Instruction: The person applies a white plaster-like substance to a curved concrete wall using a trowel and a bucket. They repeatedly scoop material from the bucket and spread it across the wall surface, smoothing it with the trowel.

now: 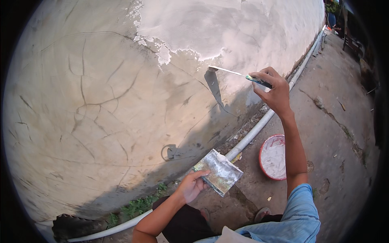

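Observation:
My right hand is closed round the dark, paint-smeared handle of a putty knife. Its thin blade reaches left to the cracked beige wall, the tip just below the ragged lower edge of a white putty coat; whether it touches cannot be told. Lower down, my left hand grips a flat rectangular board by its left edge, thumb on top. Whitish smears cover the board, and a lump of white putty sits at its far corner.
A red-rimmed bucket of white paste stands on the concrete ground, partly behind my right forearm. Along the wall's foot runs a pale pipe. Green weeds grow at the lower left. A crack crosses the ground at right.

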The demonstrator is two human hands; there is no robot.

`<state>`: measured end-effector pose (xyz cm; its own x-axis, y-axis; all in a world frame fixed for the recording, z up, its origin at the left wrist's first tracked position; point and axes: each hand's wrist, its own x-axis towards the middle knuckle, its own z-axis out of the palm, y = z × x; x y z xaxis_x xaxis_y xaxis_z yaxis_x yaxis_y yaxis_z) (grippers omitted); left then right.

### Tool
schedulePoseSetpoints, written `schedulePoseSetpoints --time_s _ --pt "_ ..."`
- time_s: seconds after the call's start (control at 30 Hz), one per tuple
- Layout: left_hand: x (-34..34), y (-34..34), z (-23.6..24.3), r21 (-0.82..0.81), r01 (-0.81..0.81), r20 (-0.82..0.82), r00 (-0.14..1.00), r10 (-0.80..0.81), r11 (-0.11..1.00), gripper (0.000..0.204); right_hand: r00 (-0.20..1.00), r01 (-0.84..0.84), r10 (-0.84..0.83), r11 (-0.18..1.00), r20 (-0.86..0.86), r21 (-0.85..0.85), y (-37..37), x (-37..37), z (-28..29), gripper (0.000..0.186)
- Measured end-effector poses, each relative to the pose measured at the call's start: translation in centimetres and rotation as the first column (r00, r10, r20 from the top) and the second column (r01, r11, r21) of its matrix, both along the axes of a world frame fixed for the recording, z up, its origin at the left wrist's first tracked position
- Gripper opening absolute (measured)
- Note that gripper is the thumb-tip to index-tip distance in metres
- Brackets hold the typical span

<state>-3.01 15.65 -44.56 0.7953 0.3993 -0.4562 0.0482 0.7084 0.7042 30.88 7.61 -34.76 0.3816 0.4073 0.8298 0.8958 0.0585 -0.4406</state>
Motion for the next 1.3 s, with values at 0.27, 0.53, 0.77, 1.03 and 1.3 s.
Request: schedulePoseSetpoints --time_s 0.27,0.53,0.77,1.03,1.3 --pt "-0.8 -0.6 1.3 -0.028 0.008 0.041 0.999 -0.007 1.000 0.025 0.993 0.120 -0.115 0.963 -0.033 0.241 6.0 -3.9 -10.9 0.040" --pt "-1.3 -0.9 2.2 -0.012 -0.013 0.047 0.999 0.014 1.000 0.035 0.963 0.051 0.053 0.926 -0.263 0.375 16.4 -11.0 -17.4 0.054" --pt "-2.9 -0.4 1.7 -0.035 -0.044 0.008 0.999 0.044 0.998 0.039 0.952 0.165 -0.062 0.929 -0.300 0.331 18.4 -13.9 -17.2 0.056" --pt "-1.8 -1.2 2.3 -0.020 -0.050 0.040 0.998 0.051 0.999 0.025 0.974 -0.003 0.043 0.984 -0.224 0.176 14.8 -13.7 -20.3 0.067" --pt "0.1 -1.6 1.9 0.108 -0.042 0.043 0.998 0.037 0.993 0.039 0.977 -0.188 0.169 0.971 -0.133 -0.148 6.6 -10.0 -22.5 0.070"
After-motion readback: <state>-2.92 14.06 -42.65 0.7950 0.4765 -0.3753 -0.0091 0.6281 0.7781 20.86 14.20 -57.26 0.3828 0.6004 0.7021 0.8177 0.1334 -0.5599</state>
